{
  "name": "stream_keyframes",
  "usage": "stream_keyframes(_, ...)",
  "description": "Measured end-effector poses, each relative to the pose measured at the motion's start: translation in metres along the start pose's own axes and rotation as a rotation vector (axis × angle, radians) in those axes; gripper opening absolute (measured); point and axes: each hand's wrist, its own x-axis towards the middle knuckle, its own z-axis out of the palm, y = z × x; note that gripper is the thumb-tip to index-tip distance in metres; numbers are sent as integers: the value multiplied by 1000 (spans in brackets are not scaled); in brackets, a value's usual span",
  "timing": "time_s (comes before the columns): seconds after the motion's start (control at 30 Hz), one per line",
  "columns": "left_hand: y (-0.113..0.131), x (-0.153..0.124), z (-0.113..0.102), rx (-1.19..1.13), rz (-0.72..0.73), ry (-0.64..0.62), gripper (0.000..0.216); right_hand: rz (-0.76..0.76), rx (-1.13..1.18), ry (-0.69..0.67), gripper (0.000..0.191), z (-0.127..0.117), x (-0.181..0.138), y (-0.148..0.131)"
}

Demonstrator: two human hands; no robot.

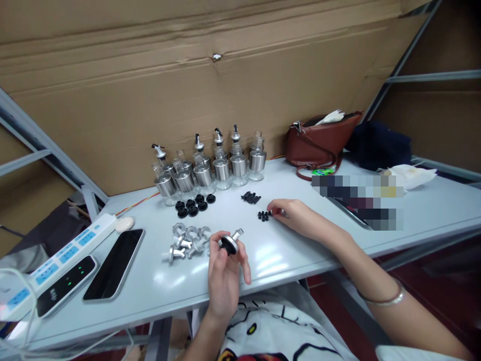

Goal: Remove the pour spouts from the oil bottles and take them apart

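From my end, I have the left hand (225, 273) gripping a spout (230, 244) with a black collar, raised just above the front edge of the worktop (150, 288). My right hand (296, 215) has its fingertips down at the small plugs (264, 216); I cannot tell whether they pinch one.

I judge the work part done: four of the bottles (222, 173) at the back carry finished tops (235, 134), while the others I see have bare necks. The spout I hold looks partly built, with no black lever on it that I can make out. Left over are the loose spouts (172, 254), the stoppers (193, 209) and the black clips (251, 198), each in its own group.
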Motion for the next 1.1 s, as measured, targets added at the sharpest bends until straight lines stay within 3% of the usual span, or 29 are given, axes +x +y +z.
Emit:
stream_keyframes(0.2,0,1,1,24,15,48,23,-4,9,0,21,2,0,3)
stream_keyframes(0.37,2,1,3,27,0,55,25,-64,-136,82,27,2,1,0)
stream_keyframes(0.8,1,1,3,38,-15,52,26,-70,-78,-16,19,-3,0,4)
stream_keyframes(1.1,2,1,3,44,-20,66,26,-73,-33,5,19,-3,2,0)
